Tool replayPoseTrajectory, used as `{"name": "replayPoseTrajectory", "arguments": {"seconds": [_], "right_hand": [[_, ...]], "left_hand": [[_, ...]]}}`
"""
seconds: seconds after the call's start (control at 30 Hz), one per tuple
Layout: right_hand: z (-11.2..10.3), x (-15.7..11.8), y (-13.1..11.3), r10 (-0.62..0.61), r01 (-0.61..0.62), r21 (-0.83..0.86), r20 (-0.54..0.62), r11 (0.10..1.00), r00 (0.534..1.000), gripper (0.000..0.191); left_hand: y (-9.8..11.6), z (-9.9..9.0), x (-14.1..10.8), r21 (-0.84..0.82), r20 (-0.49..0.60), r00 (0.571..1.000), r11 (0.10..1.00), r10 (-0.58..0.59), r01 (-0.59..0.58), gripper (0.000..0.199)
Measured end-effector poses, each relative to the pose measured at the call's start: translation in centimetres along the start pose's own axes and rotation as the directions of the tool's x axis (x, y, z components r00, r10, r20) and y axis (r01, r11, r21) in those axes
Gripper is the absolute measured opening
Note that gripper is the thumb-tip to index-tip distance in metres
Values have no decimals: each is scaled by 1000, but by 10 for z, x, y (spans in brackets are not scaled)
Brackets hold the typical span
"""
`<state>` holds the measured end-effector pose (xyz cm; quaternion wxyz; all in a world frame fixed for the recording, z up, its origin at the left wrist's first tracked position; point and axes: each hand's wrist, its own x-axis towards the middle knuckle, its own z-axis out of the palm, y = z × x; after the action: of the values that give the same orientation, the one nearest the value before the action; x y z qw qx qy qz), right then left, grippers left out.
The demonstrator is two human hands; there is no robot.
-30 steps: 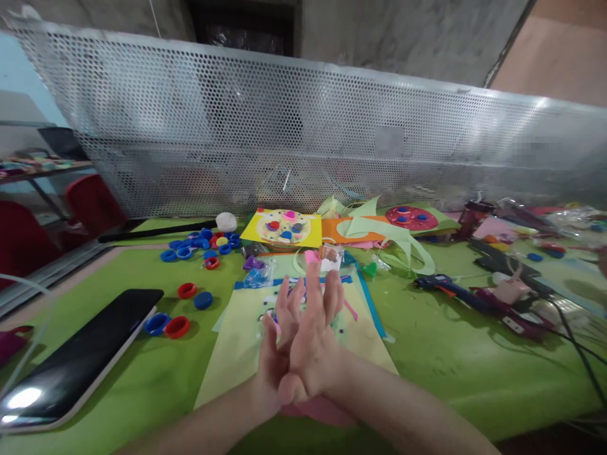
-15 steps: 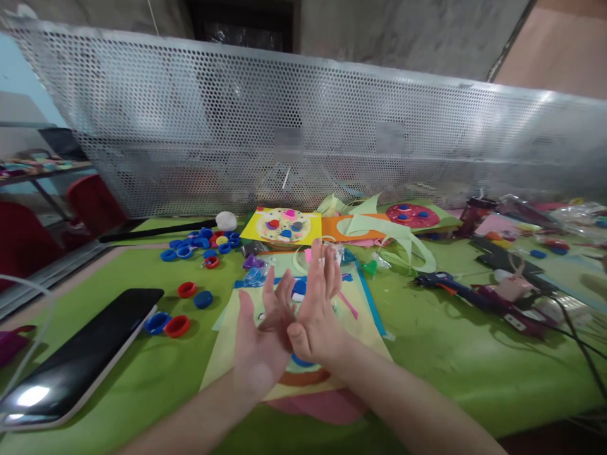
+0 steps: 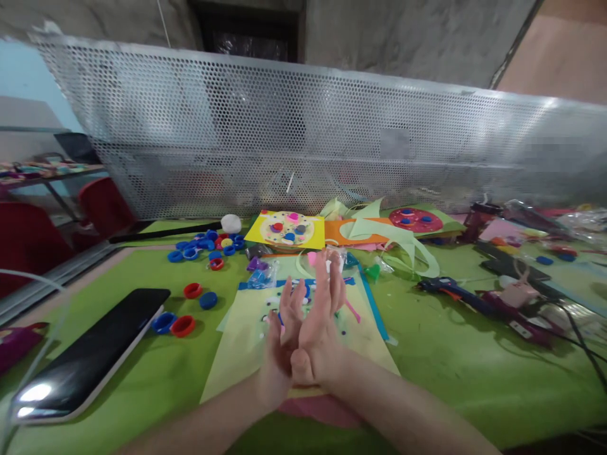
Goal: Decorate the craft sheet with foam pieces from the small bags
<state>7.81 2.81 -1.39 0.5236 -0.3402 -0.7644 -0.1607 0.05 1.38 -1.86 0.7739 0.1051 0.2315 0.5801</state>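
Observation:
My left hand (image 3: pixel 279 354) and my right hand (image 3: pixel 322 335) meet at the palms above a pale yellow paper sheet (image 3: pixel 232 354). Their fingers are stretched upward, and whatever lies between the palms, if anything, is hidden. Behind the fingers, small blue, white and dark pieces on the sheet are partly covered. A pink strip (image 3: pixel 353 311) lies on its right side, and blue strips (image 3: pixel 251 285) run along its top edge. Pink paper (image 3: pixel 322 411) shows beneath the sheet's near edge.
Left are a black phone (image 3: pixel 95 354), red caps (image 3: pixel 183 326) and blue caps (image 3: pixel 207 300). Behind lie a yellow decorated card (image 3: pixel 256 234) and pale green paper scraps (image 3: pixel 408 243). Right sits a glue gun (image 3: pixel 465 297) with cords. A perforated metal panel (image 3: pixel 332 126) stands behind.
My hands have come closer together, palm against palm, with the left hand turned more edge-on. The view has shifted slightly.

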Motion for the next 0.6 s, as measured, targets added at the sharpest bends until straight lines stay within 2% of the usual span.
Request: {"name": "replayPoseTrajectory", "arguments": {"seconds": [0.1,0.23,0.33,0.5,0.6], "right_hand": [[1,5,13,44,-44,1,-33,999,998,67],[7,6,26,24,-23,-30,31,999,999,66],[13,3,27,-30,35,-58,80,998,996,66],[20,-5,20,-69,78,-58,148,995,987,68],[20,-10,9,-71,72,-1,172,997,983,69]], "left_hand": [[2,9,-2,-55,-123,992,998,-39,32,45],[14,20,-4,-85,-133,990,995,-55,43,52],[23,26,-4,-99,-156,988,995,-12,-4,56],[27,31,-3,-132,-99,995,991,7,-20,63],[22,21,2,-155,-37,997,985,68,-73,65]]}}
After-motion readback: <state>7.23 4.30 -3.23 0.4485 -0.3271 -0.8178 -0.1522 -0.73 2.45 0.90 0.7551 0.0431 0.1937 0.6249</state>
